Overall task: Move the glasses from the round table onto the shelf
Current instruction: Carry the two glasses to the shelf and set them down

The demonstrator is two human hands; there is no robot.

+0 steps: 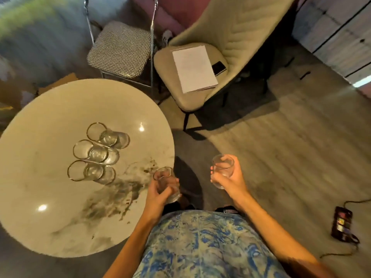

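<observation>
Glasses on round table (pixel 50 197): three (pixel 104 137) (pixel 94 152) (pixel 90 171). Glasses in hand: two (pixel 166 185) (pixel 222 167). Chairs: two (pixel 120 51) (pixel 200 77).

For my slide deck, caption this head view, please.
Each hand carries a clear glass tumbler; three remain on the round marble table.

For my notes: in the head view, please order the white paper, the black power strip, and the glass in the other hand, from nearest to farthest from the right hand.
1. Glass in the left hand, left, at the table edge.
2. White paper, ahead on the chair seat.
3. Black power strip, right, on the floor.
</observation>
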